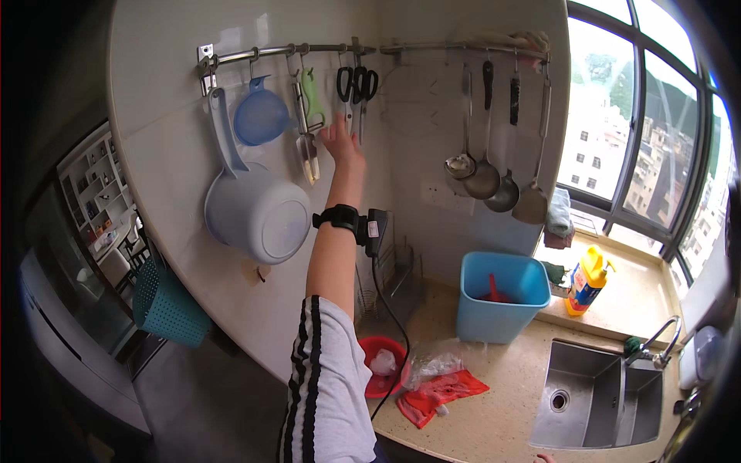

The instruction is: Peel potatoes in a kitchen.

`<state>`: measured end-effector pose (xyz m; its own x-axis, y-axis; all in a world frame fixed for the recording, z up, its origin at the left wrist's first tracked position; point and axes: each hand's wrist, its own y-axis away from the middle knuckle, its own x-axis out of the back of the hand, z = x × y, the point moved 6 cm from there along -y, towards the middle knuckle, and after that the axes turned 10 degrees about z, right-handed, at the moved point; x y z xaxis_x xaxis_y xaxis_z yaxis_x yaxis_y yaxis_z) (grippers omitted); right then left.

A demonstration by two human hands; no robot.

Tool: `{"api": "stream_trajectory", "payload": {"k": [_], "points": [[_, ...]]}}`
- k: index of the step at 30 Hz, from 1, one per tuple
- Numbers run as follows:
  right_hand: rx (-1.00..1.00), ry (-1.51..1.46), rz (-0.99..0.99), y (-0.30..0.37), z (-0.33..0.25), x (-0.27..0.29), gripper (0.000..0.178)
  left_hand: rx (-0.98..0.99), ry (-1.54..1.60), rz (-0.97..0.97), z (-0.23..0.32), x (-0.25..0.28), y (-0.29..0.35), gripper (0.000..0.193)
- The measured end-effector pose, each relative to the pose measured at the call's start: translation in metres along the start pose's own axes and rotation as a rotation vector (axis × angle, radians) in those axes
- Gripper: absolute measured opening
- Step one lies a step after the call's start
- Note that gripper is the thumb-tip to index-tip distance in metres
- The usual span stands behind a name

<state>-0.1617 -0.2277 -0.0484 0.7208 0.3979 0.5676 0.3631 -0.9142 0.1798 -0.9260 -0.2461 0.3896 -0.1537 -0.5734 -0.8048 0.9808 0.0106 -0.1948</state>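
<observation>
Above the left hand (342, 145), black scissors (346, 98).

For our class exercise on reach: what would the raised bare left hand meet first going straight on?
The left hand would probably meet the leftmost black-handled metal scissors, hanging just above it in view; depth is unclear, so they may already touch.

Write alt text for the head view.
The person's raised left hand is beside black-handled scissors and a green peeler hanging from a wall rail; contact is unclear. Below right, a light-blue bin stands on the counter near a metal sink.
</observation>
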Motion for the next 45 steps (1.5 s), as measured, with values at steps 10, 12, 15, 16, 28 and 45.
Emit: {"api": "stream_trajectory", "payload": {"k": [10, 12, 15, 16, 28, 45], "points": [[-0.154, 0.194, 0.032, 0.02, -0.003, -0.003, 0.038, -0.358, 0.123, -0.144, 0.066, -0.017, 0.043, 0.053], [-0.129, 0.155, 0.061, 0.022, -0.005, 0.005, 0.038, -0.206, 0.427, -0.124, 0.069, -0.038, 0.064, 0.056], [-0.13, 0.166, 0.075, 0.021, 0.002, 0.006, 0.038, -0.056, 0.625, 0.005, 0.069, -0.025, 0.039, 0.045], [-0.117, 0.175, 0.089, 0.02, -0.001, 0.008, 0.037, -0.057, 0.625, 0.01, 0.07, -0.026, 0.037, 0.045], [-0.083, 0.139, 0.162, 0.055, 0.046, 0.012, 0.037, -0.359, 0.24, -0.211, 0.108, -0.069, 0.117, 0.02], [0.14, -0.014, 0.245, 0.014, -0.026, 0.168, 0.042, 1.448, -0.597, -1.885, -0.18, 0.092, 0.78, 0.027]]}}
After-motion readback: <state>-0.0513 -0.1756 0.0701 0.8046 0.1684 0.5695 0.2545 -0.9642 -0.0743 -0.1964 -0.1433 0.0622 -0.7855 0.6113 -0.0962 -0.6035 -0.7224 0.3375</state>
